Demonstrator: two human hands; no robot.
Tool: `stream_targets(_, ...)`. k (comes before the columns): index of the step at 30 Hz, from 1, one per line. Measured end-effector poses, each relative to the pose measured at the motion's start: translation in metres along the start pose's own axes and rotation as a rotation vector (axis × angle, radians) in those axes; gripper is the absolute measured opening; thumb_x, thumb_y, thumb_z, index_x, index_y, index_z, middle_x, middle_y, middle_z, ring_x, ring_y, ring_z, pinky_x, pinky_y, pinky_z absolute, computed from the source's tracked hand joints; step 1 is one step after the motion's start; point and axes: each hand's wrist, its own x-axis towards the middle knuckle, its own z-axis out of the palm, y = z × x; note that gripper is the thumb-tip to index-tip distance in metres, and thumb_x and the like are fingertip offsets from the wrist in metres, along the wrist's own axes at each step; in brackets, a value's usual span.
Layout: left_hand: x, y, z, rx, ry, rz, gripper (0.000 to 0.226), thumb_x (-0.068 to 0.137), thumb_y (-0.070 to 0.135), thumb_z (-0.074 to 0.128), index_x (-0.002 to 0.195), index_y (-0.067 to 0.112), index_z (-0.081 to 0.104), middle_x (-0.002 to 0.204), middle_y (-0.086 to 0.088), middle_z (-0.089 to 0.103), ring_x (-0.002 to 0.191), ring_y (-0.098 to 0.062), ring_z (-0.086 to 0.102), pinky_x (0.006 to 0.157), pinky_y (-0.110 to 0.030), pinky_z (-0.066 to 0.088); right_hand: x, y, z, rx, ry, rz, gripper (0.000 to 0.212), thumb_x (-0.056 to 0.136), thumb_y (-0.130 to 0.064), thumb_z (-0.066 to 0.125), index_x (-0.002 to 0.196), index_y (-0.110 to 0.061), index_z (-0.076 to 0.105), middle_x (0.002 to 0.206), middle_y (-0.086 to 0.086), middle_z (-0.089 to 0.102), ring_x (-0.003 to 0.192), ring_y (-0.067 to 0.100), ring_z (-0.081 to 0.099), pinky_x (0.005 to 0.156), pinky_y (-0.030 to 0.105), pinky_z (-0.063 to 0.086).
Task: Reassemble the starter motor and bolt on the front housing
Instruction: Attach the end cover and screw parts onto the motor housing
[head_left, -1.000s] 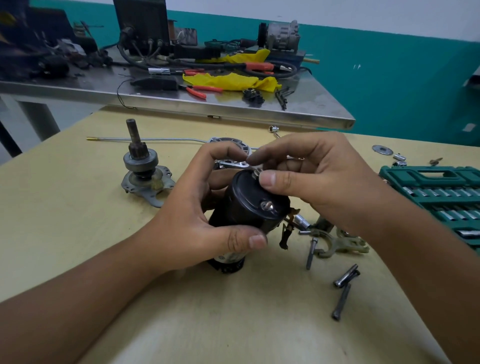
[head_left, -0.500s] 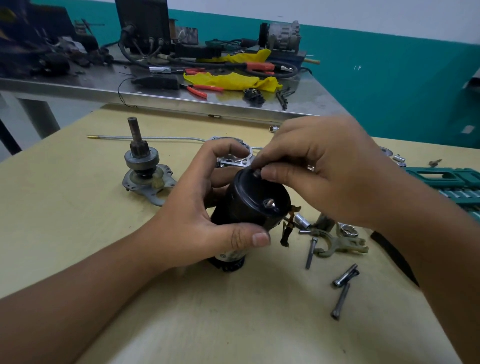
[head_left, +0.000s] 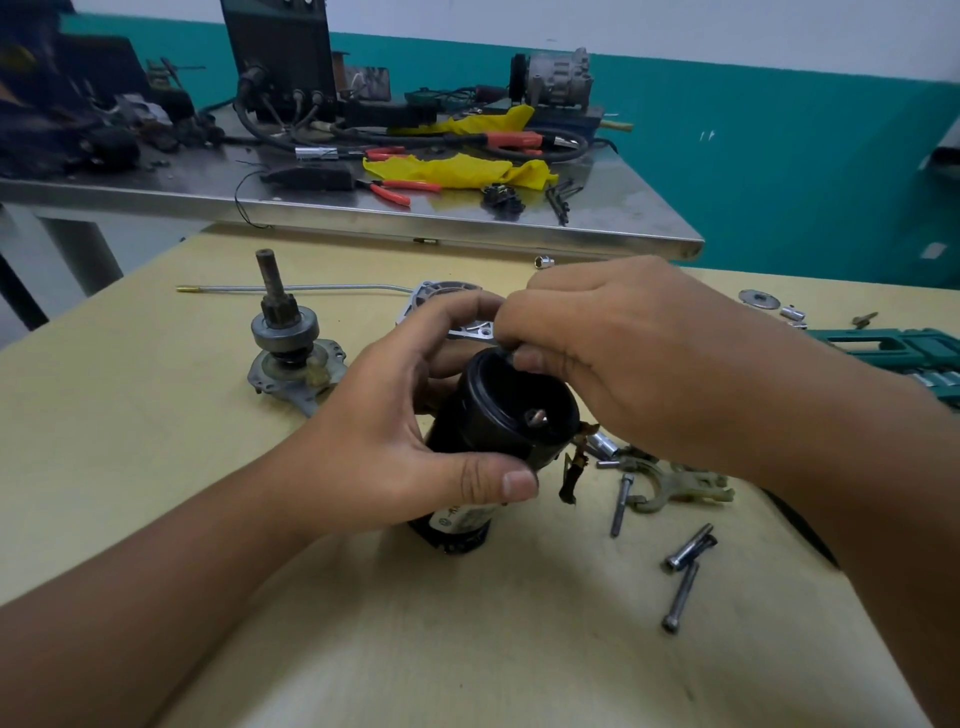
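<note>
— Nearest items?
— Two loose bolts (head_left: 684, 566) on yellow table (head_left: 156, 467), right of centre; a third bolt (head_left: 622, 503) upright-ish beside tan fork lever (head_left: 675, 483).

— Motor body?
— Black motor body (head_left: 498, 415), tilted, lower end resting on table at centre, capped end turned toward the camera.

— Left hand?
— Left hand (head_left: 384, 447) curled round the body: thumb pressed along the near side, fingers wrapped over the far side.

— Right hand?
— Right hand (head_left: 623, 358) above the upper rim of the cap; thumb and forefinger tips pressed together there. Whether pinching a small part: cannot tell, hidden by the fingers.

— Farther back?
— Front housing (head_left: 441, 306), silver, flat on table just behind both hands. Pinion shaft assembly (head_left: 291, 343) standing upright, well left. Green socket case (head_left: 904, 353) at right edge. Steel bench (head_left: 467, 218) beyond, with yellow rag (head_left: 457, 169) and red-handled pliers (head_left: 395, 188).
</note>
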Motion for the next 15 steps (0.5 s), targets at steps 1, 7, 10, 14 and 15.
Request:
stream_targets(1, 0.000, 0.000, 0.000, 0.006, 0.004, 0.003, 0.089, 0.070, 0.027, 0.091, 0.146, 0.020, 0.044, 0.124, -0.005, 0.074, 0.118, -0.027, 0.071, 0.098, -0.032, 0.055, 0.000, 0.000, 0.000, 0.003, -0.012, 0.005, 0.015, 0.103, -0.021, 0.053, 0.105, -0.013, 0.066, 0.088, -0.004, 0.052, 0.075, 0.019, 0.051, 0.061, 0.032, 0.039)
stream_targets(7, 0.001, 0.002, 0.002, 0.017, 0.004, 0.014, 0.086, 0.070, 0.027, 0.091, 0.143, 0.019, 0.046, 0.125, -0.003, 0.074, 0.117, -0.024, 0.072, 0.097, -0.032, 0.056, 0.002, -0.008, -0.008, 0.023, -0.001, 0.086, 0.035, 0.100, -0.037, 0.041, 0.100, -0.014, 0.068, 0.082, -0.005, 0.049, 0.076, 0.018, 0.048, 0.065, 0.032, 0.033)
stream_targets(10, -0.002, 0.003, 0.003, 0.003, 0.014, 0.008, 0.087, 0.070, 0.040, 0.093, 0.141, 0.020, 0.047, 0.126, -0.003, 0.074, 0.116, -0.024, 0.072, 0.097, -0.033, 0.057, 0.005, -0.014, -0.011, -0.063, -0.068, 0.167, 0.032, 0.107, -0.046, 0.034, 0.091, -0.026, 0.052, 0.075, -0.010, 0.041, 0.076, 0.017, 0.045, 0.067, 0.031, 0.029)
stream_targets(14, -0.003, 0.002, 0.002, 0.040, 0.026, 0.011, 0.084, 0.069, 0.031, 0.091, 0.140, 0.020, 0.046, 0.126, -0.001, 0.074, 0.116, -0.023, 0.073, 0.097, -0.037, 0.058, 0.008, -0.024, -0.012, -0.077, -0.175, 0.224, 0.021, 0.105, -0.046, 0.031, 0.090, -0.030, 0.033, 0.076, -0.013, 0.037, 0.077, 0.017, 0.045, 0.067, 0.033, 0.031)
stream_targets(15, -0.003, 0.002, 0.002, 0.047, 0.026, 0.012, 0.083, 0.070, 0.029, 0.090, 0.140, 0.020, 0.046, 0.126, -0.001, 0.074, 0.116, -0.022, 0.072, 0.098, -0.037, 0.058, 0.008, -0.025, -0.013, -0.072, -0.177, 0.225, 0.021, 0.106, -0.044, 0.033, 0.091, -0.030, 0.033, 0.077, -0.013, 0.037, 0.080, 0.017, 0.045, 0.068, 0.034, 0.033)
